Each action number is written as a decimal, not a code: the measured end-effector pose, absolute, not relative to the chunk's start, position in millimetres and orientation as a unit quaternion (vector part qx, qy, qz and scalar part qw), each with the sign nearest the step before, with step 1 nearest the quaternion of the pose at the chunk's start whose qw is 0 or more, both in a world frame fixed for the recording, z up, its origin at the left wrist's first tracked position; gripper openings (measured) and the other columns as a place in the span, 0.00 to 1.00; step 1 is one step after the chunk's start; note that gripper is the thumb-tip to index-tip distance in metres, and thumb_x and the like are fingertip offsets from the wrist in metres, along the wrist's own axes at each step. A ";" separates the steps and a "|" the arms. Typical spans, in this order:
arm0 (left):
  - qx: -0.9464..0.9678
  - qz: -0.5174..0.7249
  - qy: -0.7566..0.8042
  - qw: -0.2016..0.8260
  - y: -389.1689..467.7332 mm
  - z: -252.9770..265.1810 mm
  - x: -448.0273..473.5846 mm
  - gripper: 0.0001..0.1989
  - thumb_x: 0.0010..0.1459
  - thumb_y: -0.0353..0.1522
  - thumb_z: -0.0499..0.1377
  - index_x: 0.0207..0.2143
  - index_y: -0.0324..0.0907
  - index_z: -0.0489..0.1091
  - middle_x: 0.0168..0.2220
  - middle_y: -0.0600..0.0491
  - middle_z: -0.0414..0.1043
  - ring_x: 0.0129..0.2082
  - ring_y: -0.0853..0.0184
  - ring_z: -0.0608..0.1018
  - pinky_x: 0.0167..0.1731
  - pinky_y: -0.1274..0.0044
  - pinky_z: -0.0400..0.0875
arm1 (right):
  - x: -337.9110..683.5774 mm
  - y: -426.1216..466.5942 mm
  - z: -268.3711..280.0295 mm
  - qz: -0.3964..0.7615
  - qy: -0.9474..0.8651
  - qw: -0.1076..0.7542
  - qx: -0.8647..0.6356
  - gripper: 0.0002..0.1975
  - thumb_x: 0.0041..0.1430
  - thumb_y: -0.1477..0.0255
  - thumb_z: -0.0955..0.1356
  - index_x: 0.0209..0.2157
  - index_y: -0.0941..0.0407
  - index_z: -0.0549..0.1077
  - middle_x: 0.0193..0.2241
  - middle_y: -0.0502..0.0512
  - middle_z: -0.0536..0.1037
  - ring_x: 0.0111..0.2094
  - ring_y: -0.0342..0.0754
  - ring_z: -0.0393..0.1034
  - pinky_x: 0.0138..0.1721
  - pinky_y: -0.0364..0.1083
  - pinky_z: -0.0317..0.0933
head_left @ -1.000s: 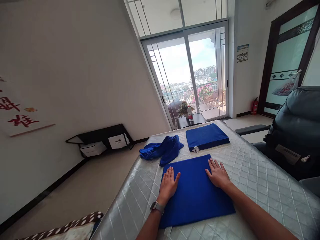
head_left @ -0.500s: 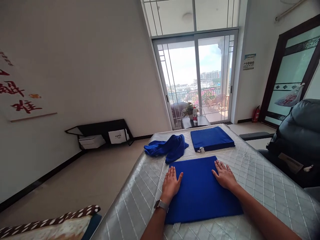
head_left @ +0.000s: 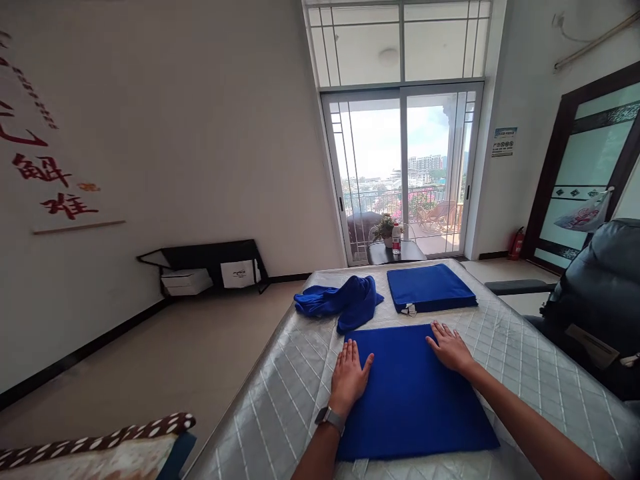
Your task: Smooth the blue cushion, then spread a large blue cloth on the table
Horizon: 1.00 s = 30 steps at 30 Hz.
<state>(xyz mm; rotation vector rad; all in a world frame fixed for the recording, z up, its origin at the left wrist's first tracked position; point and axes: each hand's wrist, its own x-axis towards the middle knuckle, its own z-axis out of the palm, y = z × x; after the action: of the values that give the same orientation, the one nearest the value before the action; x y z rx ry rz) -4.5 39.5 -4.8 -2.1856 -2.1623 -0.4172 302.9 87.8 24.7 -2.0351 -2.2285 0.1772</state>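
Observation:
A flat blue cloth (head_left: 407, 400), folded into a rectangle, lies on the plastic-covered mattress (head_left: 280, 387) in front of me. My left hand (head_left: 350, 377) rests with fingers outstretched on its left edge; a watch is on that wrist. On the far right corner of the cloth lies my right hand (head_left: 450, 347), also flat with the thumb apart. Just beyond, to the left, a crumpled blue cloth (head_left: 345, 301) sits in a loose heap. Further back on the right is a neat stack of folded blue cloths (head_left: 431, 287) with white tags at its front edge.
Past the mattress's far end stands a small dark table (head_left: 407, 252) with a bottle (head_left: 397, 239) and a potted plant (head_left: 385, 228). A black leather chair (head_left: 607, 280) is on the right. Patterned bedding (head_left: 100, 457) shows at the lower left.
The camera view has tilted up and shifted slightly, so everything sits lower and a bit to the right. Both hands remain flat on the cloth in nearly the same places.

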 end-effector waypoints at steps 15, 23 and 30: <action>-0.712 -0.096 -0.695 0.035 42.9 -8.2 -2.7 0.43 0.65 0.53 0.32 0.66 0.26 0.49 0.68 0.37 0.47 0.68 0.56 0.51 0.65 0.66 0.48 | 308.6 98.4 9.4 0.059 -0.735 0.074 -0.671 0.36 0.67 0.55 0.48 0.69 0.59 0.42 0.70 0.54 0.42 0.69 0.49 0.33 0.67 0.54 0.26; -0.671 -0.015 -0.739 0.054 56.1 3.4 5.4 0.45 0.65 0.52 0.36 0.63 0.18 0.52 0.66 0.29 0.50 0.66 0.51 0.56 0.63 0.65 0.52 | 311.9 94.9 10.5 0.073 -0.732 0.101 -0.670 0.36 0.67 0.55 0.49 0.69 0.60 0.43 0.69 0.57 0.44 0.69 0.50 0.33 0.66 0.55 0.25; -0.770 -0.093 -0.630 0.031 76.6 23.8 100.5 0.39 0.67 0.52 0.34 0.64 0.30 0.57 0.65 0.38 0.57 0.66 0.56 0.59 0.63 0.66 0.55 | 314.2 96.8 6.4 0.080 -0.735 0.115 -0.664 0.35 0.67 0.57 0.50 0.69 0.61 0.44 0.69 0.58 0.45 0.69 0.52 0.33 0.66 0.56 0.26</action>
<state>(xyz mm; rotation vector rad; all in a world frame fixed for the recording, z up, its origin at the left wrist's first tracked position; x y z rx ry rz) 100.5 76.6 23.8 -2.3730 -1.9428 -0.2870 314.2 96.8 6.4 -1.9451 -2.1521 0.2337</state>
